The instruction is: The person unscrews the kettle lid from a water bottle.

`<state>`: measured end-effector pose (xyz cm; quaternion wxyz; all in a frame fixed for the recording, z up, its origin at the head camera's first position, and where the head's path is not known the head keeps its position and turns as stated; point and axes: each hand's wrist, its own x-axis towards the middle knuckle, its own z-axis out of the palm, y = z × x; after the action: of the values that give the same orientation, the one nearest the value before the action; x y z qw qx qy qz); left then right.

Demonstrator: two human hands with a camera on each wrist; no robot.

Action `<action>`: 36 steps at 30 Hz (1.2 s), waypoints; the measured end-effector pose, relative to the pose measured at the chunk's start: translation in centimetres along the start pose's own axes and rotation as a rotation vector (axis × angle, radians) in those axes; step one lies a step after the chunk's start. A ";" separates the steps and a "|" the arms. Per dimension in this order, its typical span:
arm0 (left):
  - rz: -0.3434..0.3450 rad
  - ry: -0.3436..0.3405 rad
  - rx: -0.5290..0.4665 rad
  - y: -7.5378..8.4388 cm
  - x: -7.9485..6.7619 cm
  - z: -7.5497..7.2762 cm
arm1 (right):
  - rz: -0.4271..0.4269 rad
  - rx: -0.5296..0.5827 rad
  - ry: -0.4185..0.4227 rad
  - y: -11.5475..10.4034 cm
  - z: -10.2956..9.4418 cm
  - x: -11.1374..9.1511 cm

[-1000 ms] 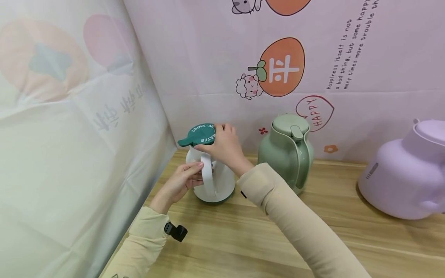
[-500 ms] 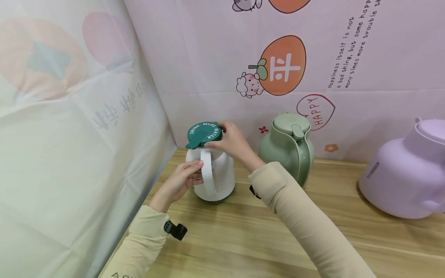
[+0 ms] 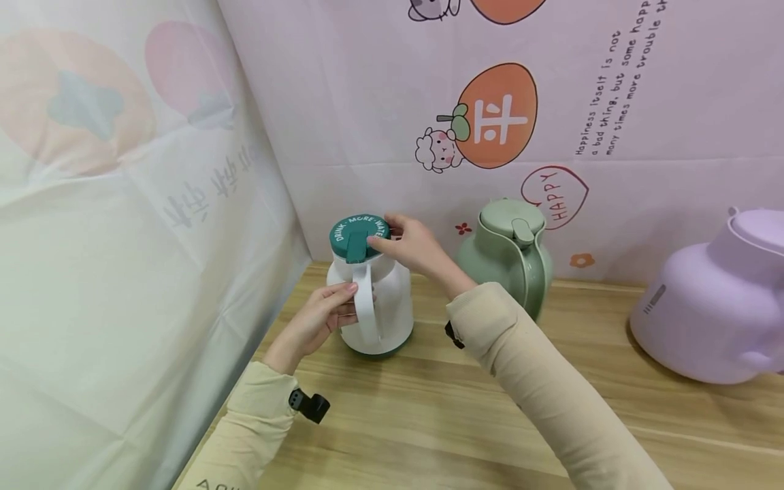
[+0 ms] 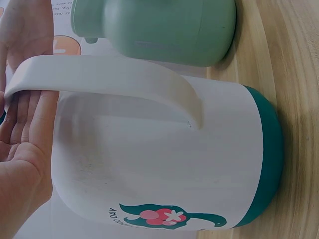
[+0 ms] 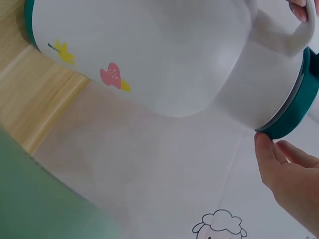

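A white thermos jug with a dark green base stands upright on the wooden table. On its neck sits a dark green lid lettered around the top, its tab pointing along the handle. My left hand holds the white handle between thumb and fingers. Around the right side of the lid curl the fingers of my right hand, with the thumb over its top edge. A thin gap line shows between lid and neck in the right wrist view, fingertips right at the lid's rim.
A sage green thermos jug stands close to the right of the white one. Farther right is a lilac jug. Printed cloth walls rise behind and at the left of the wooden table.
The lid has turned counterclockwise, its tab swinging from the left to line up with the handle. My right hand has shifted slightly right; my left hand stays on the handle.
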<state>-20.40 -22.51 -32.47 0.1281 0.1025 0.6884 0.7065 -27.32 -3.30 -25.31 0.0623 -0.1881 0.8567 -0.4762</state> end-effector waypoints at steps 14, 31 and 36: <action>-0.009 0.006 -0.010 0.1 0.0 0.0 | 0.019 -0.092 -0.023 -1.7 1.0 0.1; -0.022 0.014 -0.020 0.0 0.0 0.1 | 0.117 -0.335 -0.001 -3.4 3.4 1.1; -0.014 0.009 -0.014 0.0 -0.1 -0.1 | 0.146 -0.262 0.062 -3.5 3.6 0.9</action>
<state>-20.36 -22.61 -32.47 0.1308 0.0938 0.6846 0.7109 -26.23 -8.19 -24.22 0.0454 -0.1169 0.9245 -0.3600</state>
